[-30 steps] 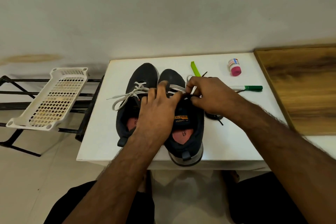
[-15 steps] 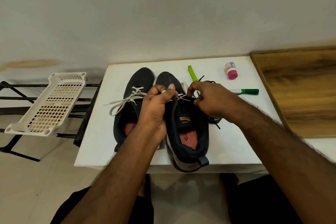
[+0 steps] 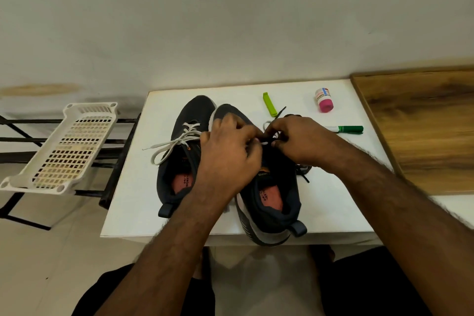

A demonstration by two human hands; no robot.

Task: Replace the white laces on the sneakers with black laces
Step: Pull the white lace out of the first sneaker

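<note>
On the white table [image 3: 133,202], left hand [image 3: 228,156] and right hand [image 3: 300,143] both pinch the right sneaker's [image 3: 269,197] white lace [image 3: 265,141]; the left sneaker [image 3: 179,161] stays laced.

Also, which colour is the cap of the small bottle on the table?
Pink, on the small bottle, clearest in the head view.

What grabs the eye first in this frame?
Both hands meet mid-table over the right dark sneaker: the left hand and right hand pinch its white lace. Beside it, the left dark sneaker is still tied in a white lace bow. Behind on the white table lie a lime-green plastic clip, a pink-capped small bottle and a green-capped marker.
</note>
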